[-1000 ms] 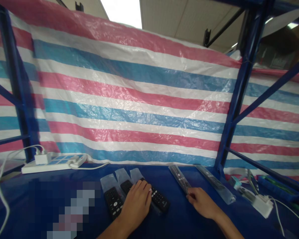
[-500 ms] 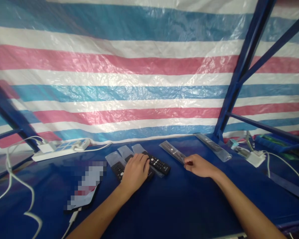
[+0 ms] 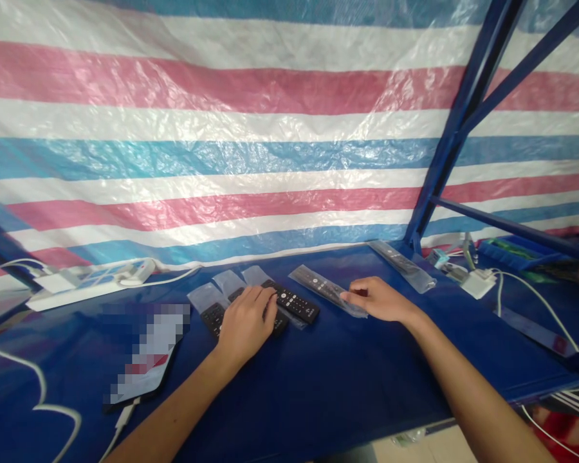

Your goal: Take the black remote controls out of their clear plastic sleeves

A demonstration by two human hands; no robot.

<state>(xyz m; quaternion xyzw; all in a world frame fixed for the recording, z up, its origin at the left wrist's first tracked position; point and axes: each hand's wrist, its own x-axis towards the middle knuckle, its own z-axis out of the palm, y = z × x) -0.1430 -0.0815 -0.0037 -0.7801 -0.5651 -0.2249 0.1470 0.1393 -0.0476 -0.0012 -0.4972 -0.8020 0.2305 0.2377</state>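
Currently the left hand (image 3: 248,323) lies over a row of remotes (image 3: 298,302), fingers bent, their grip hidden. The right hand (image 3: 382,301), loosely curled, touches the near end of a bagged remote (image 3: 317,283); whether it pinches cannot be told. Bare table (image 3: 328,379) runs between the forearms (image 3: 468,379) to the front edge; a striped sheet (image 3: 222,157) closes off the back.

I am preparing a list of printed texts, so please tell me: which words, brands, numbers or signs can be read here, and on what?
No text is readable.
Black remote beside the left hand: pale marks, too small to read.
Bagged remote at the right hand: marks too small and blurred.
Phone: screen pixelated, unreadable.
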